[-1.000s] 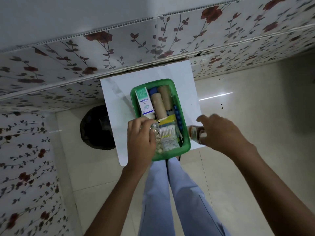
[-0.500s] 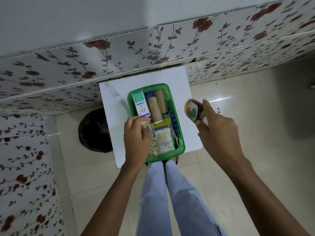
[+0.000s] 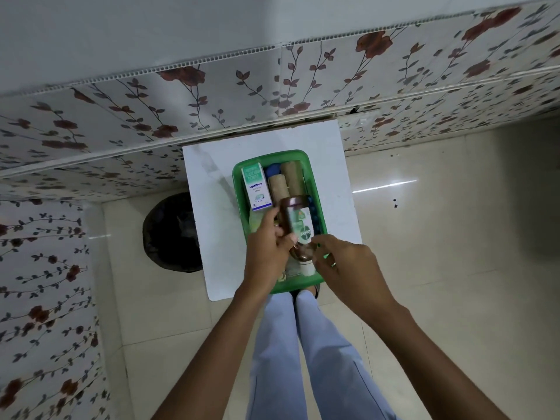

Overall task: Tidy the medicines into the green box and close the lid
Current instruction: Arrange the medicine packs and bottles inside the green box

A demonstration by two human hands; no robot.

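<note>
Both hands [image 3: 268, 250] [image 3: 348, 268] hold brown bottle [image 3: 298, 225] (lying flat) over green box [image 3: 318, 207].

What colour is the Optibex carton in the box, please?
White with a green top band and blue lettering; the Optibex carton shows clearly in the head view.

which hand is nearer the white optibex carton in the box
Left. The left hand sits just below the carton, fingers gripping the brown bottle; the right hand is farther, by the bottle's lower end.
</note>
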